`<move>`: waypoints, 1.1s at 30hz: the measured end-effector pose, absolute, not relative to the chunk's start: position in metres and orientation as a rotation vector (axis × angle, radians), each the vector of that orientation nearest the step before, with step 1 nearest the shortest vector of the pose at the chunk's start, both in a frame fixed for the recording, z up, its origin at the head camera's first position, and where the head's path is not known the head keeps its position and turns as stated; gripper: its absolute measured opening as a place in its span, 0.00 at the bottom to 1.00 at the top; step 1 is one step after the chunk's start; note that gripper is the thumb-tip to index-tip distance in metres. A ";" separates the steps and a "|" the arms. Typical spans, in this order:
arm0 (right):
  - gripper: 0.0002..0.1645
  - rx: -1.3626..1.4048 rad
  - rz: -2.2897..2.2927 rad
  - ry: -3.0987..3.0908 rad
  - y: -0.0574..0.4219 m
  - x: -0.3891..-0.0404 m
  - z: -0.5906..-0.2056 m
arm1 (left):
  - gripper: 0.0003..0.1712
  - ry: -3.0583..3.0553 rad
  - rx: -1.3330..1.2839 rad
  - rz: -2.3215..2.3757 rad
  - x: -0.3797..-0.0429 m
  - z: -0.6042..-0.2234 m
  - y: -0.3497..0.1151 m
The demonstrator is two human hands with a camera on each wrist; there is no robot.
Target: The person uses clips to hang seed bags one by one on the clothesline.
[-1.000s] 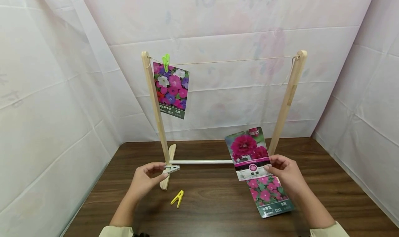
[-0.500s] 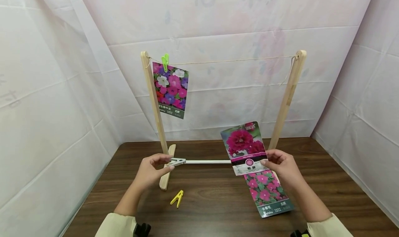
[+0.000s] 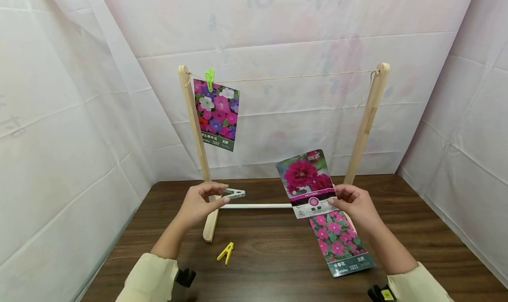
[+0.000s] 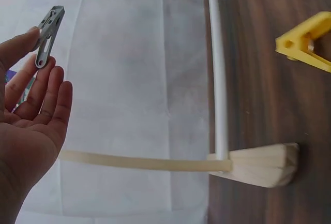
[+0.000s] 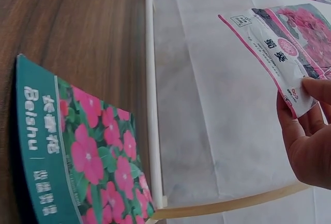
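Note:
My left hand pinches a grey clothespin by its handle ends between thumb and fingers, in front of the frame's left post. In the left wrist view the same clothespin sits between thumb and fingertips. My right hand grips the lower right edge of a hollyhock seed packet, held up and tilted left. The right wrist view shows its white lower part under my thumb. Below it, a pink-flowered seed packet lies on the table, its top overlapped by the held one in the head view.
A wooden frame carries a string between its posts and a white rod low down. A petunia-like seed packet hangs from the string by a green clothespin. A yellow clothespin lies on the table.
My left hand has moved right and up with the grey clothespin. My right hand has carried the hollyhock packet left and slightly up. The things on the table and string stay put.

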State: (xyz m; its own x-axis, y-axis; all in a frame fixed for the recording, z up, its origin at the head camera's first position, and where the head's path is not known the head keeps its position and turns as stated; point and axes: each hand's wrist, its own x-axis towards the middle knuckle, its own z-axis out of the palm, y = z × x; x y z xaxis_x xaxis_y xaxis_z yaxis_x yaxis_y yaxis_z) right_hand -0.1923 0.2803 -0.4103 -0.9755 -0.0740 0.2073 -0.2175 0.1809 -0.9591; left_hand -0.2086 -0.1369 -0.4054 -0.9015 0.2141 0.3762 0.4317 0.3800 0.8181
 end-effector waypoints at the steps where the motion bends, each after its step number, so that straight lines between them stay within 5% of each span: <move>1: 0.16 0.295 1.904 -2.335 0.280 -0.193 -0.409 | 0.17 -2.423 -0.589 -1.545 -0.209 -0.403 -0.135; 33: 0.06 0.271 1.998 -2.194 0.272 -0.219 -0.377 | 0.18 -2.362 -0.733 -1.614 -0.241 -0.336 -0.115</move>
State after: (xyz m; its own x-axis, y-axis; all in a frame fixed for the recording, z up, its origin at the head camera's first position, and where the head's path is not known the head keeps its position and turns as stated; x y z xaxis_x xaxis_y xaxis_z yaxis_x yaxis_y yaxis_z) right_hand -0.2192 0.2719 -0.3771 -0.9705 -0.0247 0.2400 -0.2412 0.0904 -0.9662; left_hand -0.2408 -0.1148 -0.3362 -0.8601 0.2909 0.4190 0.4960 0.2856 0.8200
